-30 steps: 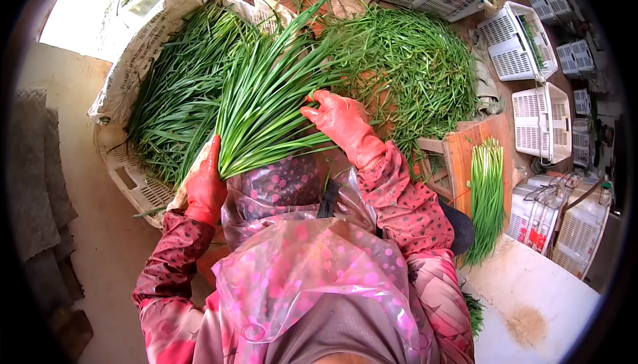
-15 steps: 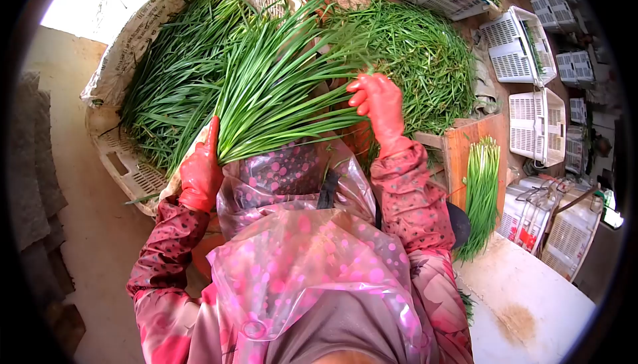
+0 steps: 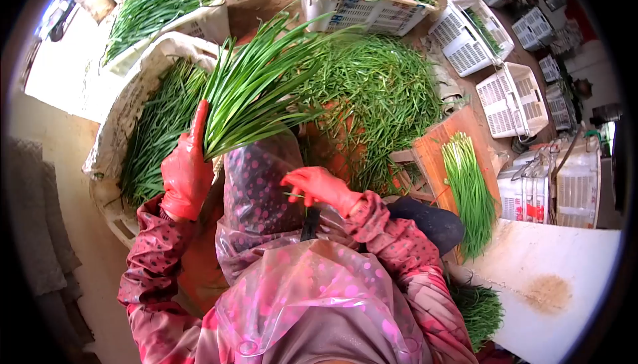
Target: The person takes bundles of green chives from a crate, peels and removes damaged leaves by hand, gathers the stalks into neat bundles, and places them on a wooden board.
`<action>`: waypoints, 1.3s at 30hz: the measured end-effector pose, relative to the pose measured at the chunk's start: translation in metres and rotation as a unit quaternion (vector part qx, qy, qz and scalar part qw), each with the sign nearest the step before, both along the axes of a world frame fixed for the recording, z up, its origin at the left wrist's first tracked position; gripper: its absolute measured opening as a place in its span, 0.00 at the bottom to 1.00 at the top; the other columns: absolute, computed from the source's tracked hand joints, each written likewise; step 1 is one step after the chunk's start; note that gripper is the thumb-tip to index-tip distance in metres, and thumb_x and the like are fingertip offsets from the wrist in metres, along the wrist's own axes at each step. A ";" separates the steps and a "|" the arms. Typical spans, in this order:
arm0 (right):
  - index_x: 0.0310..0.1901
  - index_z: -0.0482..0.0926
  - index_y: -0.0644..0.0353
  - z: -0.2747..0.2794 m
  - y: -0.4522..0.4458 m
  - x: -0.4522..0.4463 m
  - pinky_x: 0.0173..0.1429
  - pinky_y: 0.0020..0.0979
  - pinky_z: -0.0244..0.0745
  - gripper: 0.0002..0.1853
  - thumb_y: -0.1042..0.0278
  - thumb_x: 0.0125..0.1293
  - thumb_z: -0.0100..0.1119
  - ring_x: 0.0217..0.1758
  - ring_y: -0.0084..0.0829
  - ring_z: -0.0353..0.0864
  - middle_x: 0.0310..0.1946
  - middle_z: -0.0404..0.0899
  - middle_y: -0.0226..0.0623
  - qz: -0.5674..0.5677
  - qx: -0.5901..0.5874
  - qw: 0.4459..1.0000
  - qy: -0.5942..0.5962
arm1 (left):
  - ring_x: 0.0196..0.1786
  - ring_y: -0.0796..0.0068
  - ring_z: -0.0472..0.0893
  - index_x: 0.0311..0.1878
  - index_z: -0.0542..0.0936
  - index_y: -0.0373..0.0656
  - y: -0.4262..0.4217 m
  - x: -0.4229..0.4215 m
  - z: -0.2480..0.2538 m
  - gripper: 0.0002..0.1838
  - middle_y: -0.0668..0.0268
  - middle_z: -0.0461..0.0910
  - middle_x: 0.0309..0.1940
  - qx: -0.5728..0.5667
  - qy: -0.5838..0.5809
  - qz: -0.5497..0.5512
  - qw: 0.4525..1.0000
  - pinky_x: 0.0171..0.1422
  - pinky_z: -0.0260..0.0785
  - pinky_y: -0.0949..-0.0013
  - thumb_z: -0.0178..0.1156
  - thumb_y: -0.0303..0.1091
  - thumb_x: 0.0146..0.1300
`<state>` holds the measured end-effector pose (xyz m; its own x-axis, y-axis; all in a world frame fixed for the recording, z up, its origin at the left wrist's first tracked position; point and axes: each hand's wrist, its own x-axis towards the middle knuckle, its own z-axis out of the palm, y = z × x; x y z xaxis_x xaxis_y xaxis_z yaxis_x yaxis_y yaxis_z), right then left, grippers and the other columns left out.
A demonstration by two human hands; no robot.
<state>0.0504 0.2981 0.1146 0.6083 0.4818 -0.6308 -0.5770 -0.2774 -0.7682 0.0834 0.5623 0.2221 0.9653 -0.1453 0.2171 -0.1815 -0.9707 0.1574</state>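
Note:
My left hand (image 3: 186, 173), in a red rubber glove, grips the base of a fanned bunch of long green stalks (image 3: 249, 91), index finger stretched along it. The leafy ends point up and to the right. My right hand (image 3: 322, 188), gloved alike, is over my lap, apart from the bunch, with its fingers curled. A thin green bit shows at its fingertips. Beyond the bunch lies a heap of loose green leaves (image 3: 385, 85). A white basket (image 3: 106, 158) full of dark green stalks stands at the left.
A neat bundle of stalks (image 3: 470, 194) lies on a wooden board (image 3: 428, 146) at the right. White crates (image 3: 508, 101) stand farther right, and filled ones (image 3: 372, 15) at the back. A pale slab (image 3: 565, 264) is at the lower right. More greens (image 3: 480, 311) lie beside it.
My right hand has moved from the leaf ends back toward my lap. The bunch, still in my left hand, now leans more upright. The view has shifted, showing more crates at the back.

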 end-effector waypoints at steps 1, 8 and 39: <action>0.50 0.79 0.53 -0.001 0.013 0.010 0.26 0.20 0.68 0.21 0.46 0.73 0.46 0.21 0.20 0.77 0.33 0.85 0.30 -0.024 0.048 0.998 -0.031 | 0.28 0.51 0.81 0.77 0.51 0.62 -0.006 0.001 -0.002 0.45 0.55 0.77 0.31 0.014 0.003 -0.008 1.000 0.27 0.70 0.52 0.59 0.29 0.58; 0.53 0.75 0.54 -0.061 0.024 0.048 0.46 0.35 0.78 0.23 0.44 0.71 0.48 0.47 0.31 0.80 0.49 0.81 0.36 -0.296 0.488 0.818 0.072 | 0.19 0.69 0.77 0.51 0.76 0.36 -0.029 -0.036 -0.001 0.20 0.62 0.79 0.29 -0.542 0.544 0.024 0.641 0.20 0.69 0.66 0.62 0.24 0.53; 0.53 0.80 0.55 0.068 -0.026 0.066 0.34 0.20 0.75 0.11 0.68 0.71 0.56 0.32 0.17 0.80 0.41 0.84 0.29 -0.215 0.027 0.928 -0.302 | 0.14 0.79 0.70 0.45 0.78 0.35 0.089 -0.117 -0.105 0.17 0.62 0.76 0.22 -0.616 0.724 0.063 0.305 0.16 0.64 0.73 0.68 0.29 0.51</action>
